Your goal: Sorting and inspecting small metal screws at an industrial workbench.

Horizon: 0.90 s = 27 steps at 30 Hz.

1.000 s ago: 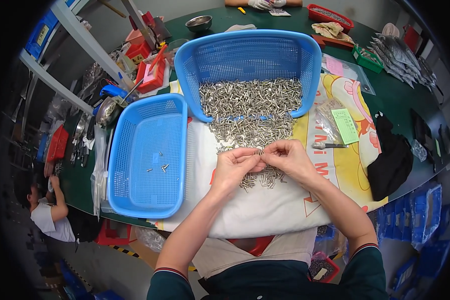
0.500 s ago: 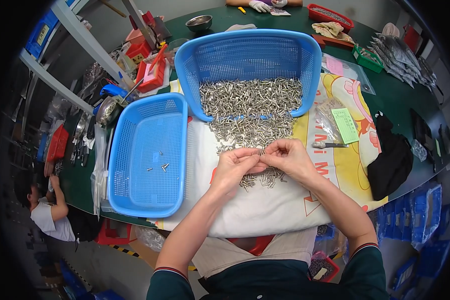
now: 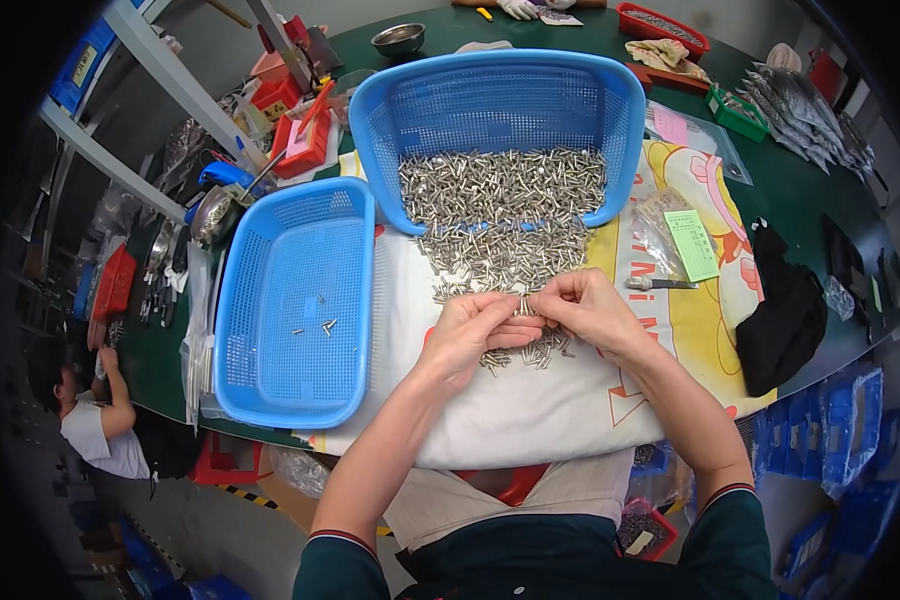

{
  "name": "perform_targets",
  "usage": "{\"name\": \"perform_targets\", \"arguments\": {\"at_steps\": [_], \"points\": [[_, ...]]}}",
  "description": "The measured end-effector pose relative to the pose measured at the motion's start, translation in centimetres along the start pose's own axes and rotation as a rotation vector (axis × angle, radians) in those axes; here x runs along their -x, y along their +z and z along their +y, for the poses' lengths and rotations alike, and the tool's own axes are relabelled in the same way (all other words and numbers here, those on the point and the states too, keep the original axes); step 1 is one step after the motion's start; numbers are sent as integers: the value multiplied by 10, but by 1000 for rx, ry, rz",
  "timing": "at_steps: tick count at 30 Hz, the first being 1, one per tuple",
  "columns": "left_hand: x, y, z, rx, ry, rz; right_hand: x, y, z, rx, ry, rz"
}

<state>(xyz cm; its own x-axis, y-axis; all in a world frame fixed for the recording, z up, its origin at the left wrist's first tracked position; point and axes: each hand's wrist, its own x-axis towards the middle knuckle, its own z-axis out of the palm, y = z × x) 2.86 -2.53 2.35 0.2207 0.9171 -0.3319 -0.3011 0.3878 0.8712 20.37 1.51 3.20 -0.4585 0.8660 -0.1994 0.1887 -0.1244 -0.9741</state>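
Note:
My left hand (image 3: 470, 335) and my right hand (image 3: 592, 312) meet over the near end of a heap of small silvery metal pins (image 3: 505, 255). Several pins lie across the fingers of my left hand, its thumb against them. Thumb and forefinger of my right hand pinch at the same pins. The heap spills out of a tipped blue plastic basket (image 3: 500, 100) onto a white printed cloth (image 3: 470, 430). More pins lie on the cloth just below my fingers. To the left, a shallower blue basket (image 3: 295, 260) holds a few loose pins on its mesh floor.
A clear bag with a green label (image 3: 691, 245) and a small dark-bladed tool (image 3: 660, 284) lie right of the heap. Farther right is a black cloth (image 3: 782, 320). Red bins (image 3: 302, 145) stand back left. A co-worker's gloved hands (image 3: 518, 9) show across the table; another person sits at left.
The fingers of my left hand have spread a little, showing more of the pins on them. My right fingertips have shifted slightly right. The camera view has moved slightly.

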Motion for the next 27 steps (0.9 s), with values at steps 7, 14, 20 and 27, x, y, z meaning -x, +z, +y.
{"name": "perform_targets", "arguments": {"at_steps": [7,14,20,27], "points": [[2,2,3,6,-38,-37,-1,0,3,3,20,-6],[2,2,4,14,-48,-58,-1,1,4,14,24,-9],[0,0,2,40,-44,-59,-2,1,6,31,32,6],[1,-2,5,35,-41,-112,-1,2,6,37,18,36]]}}
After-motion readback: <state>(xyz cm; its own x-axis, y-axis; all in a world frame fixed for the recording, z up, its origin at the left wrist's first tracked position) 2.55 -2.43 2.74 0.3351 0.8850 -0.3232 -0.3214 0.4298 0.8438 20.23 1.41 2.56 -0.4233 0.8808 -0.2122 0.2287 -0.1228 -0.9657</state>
